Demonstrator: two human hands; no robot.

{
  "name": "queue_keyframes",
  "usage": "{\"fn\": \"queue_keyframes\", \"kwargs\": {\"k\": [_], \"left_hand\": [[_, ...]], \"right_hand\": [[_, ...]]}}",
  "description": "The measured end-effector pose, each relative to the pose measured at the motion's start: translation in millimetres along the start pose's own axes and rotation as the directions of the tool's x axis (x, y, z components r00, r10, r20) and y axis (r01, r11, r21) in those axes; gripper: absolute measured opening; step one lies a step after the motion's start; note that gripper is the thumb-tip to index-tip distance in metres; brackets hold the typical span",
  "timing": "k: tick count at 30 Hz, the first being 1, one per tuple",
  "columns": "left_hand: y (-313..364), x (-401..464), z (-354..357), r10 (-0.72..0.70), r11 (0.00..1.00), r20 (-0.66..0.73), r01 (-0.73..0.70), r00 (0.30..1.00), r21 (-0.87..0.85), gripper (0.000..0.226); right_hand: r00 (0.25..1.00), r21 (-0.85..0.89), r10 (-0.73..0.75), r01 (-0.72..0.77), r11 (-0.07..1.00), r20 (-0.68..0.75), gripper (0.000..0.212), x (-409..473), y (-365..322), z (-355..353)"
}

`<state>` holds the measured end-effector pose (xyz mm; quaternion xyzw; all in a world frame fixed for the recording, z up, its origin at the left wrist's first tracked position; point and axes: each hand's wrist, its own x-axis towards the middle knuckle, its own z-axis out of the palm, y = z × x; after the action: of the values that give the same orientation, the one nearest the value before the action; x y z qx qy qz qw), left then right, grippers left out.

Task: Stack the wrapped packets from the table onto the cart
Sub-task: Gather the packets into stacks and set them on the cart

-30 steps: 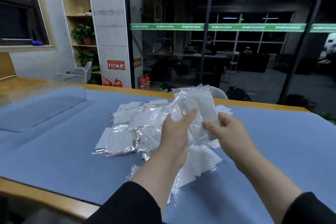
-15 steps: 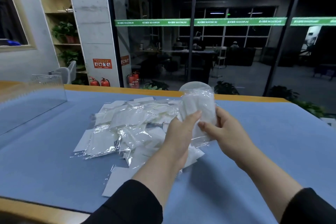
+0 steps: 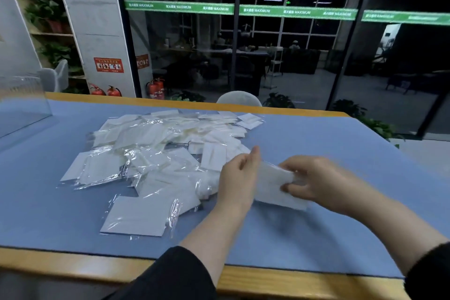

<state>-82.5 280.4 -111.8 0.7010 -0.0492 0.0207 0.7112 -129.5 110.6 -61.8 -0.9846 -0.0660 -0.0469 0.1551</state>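
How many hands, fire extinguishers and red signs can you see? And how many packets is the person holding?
Hands: 2, the left hand and the right hand
Fire extinguishers: 4
Red signs: 2
Held packet: 1, between both hands
Total: 9
The packets in the pile overlap too much to count.

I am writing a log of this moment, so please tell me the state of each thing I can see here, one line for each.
Held packet: gripped by both hands, low over the table, blurred.
Left hand: grip on the packet's left end.
Right hand: fingers curled round the packet's right end.
Packet pile: loose and overlapping on the table, not stacked.
Blue table mat: lies flat.
Clear acrylic panel: upright at left.
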Motion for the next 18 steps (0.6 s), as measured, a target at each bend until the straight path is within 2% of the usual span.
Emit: {"fn": "queue_keyframes", "kwargs": {"k": [3,5,7,9,11,12,14,16,17,18], "left_hand": [[-8.4,0.9,2.2,0.018,0.999,-0.061,-0.015,0.998,0.036,0.034],[-9.5,2.9,4.1,0.031,0.999,-0.063,-0.028,0.998,0.045,0.035],[-11.5,0.8,8.8,0.058,0.990,-0.013,-0.056,0.998,0.128,0.032],[-12.0,-1.6,10.8,0.062,0.980,0.018,-0.064,0.998,0.189,0.020],[-9.9,-5.4,5.5,0.059,0.982,0.047,-0.067,0.997,0.176,0.017],[-7.9,-7.4,0.1,0.089,0.979,0.051,-0.097,0.995,0.179,0.022],[-2.0,-12.9,-25.0,0.246,0.940,0.007,-0.240,0.969,0.242,0.028],[4.7,-21.1,-65.9,0.430,0.847,-0.016,-0.398,0.903,0.352,0.028],[6.8,-22.7,-89.3,0.471,0.802,-0.004,-0.426,0.882,0.419,0.030],[9.3,-22.7,-114.9,0.454,0.767,0.025,-0.405,0.891,0.497,0.032]], "right_hand": [[0.995,0.127,0.000,0.013,0.992,-0.095,0.030,-5.2,21.5,26.5],[0.984,0.262,0.030,0.017,0.965,-0.175,0.036,-8.5,29.0,38.7],[0.970,0.355,0.073,0.015,0.935,-0.233,0.038,-9.4,29.8,46.8],[0.969,0.374,0.066,0.029,0.927,-0.237,0.035,-6.3,24.4,50.5],[0.973,0.362,0.041,0.045,0.931,-0.227,0.032,-2.5,17.4,51.4],[0.972,0.363,0.043,0.045,0.931,-0.230,0.030,-2.1,14.0,49.7],[0.966,0.384,0.036,0.067,0.921,-0.257,0.028,-0.7,5.5,46.1],[0.960,0.425,0.008,0.117,0.898,-0.281,0.027,1.8,-7.0,44.6],[0.957,0.442,-0.006,0.140,0.886,-0.290,0.028,4.3,-13.3,45.2],[0.955,0.455,-0.016,0.155,0.877,-0.295,0.029,7.9,-20.0,47.8]]}}
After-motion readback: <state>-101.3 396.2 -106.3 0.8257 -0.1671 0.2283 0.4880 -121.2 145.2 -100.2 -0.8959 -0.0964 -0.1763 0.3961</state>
